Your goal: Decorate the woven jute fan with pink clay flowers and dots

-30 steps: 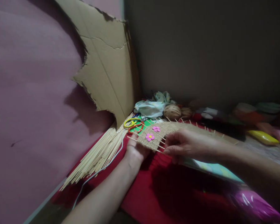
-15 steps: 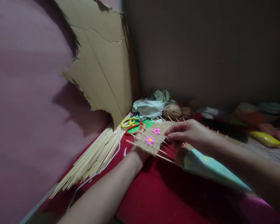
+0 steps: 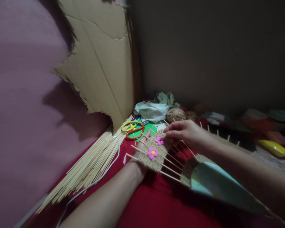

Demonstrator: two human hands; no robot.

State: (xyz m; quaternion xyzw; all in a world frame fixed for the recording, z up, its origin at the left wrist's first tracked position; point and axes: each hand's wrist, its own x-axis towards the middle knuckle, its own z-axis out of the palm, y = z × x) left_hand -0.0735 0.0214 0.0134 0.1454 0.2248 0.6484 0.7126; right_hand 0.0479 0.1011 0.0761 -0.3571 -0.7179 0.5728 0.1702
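Note:
My left hand (image 3: 138,158) lies under a woven twine basket (image 3: 146,160) on thin sticks, gripping its arched band from below; most of its fingers are hidden behind the weave. Two pink clay-like flowers sit on this band: the lower flower (image 3: 153,153) has a yellow centre, while the upper flower (image 3: 159,141) shows none clearly. My right hand (image 3: 180,131) is pinched closed at the band's far edge, beside the upper flower. Whatever its fingertips hold is too small to make out. Bare sticks run from the band to a body lined with pale green fabric (image 3: 211,179).
Left of the basket lie a heap of thin sticks (image 3: 85,171), a white cord (image 3: 106,167) and scissors (image 3: 135,133) with yellow and orange handles. Behind are twine balls (image 3: 176,114) and crumpled cloth (image 3: 152,110). Torn cardboard (image 3: 102,63) leans in the corner. A yellow packet (image 3: 274,148) lies right.
The basket's band has tilted and shifted slightly lower in view, showing more of the lined body. My right fingertips have moved left, closer to the upper flower. My view has shifted a little.

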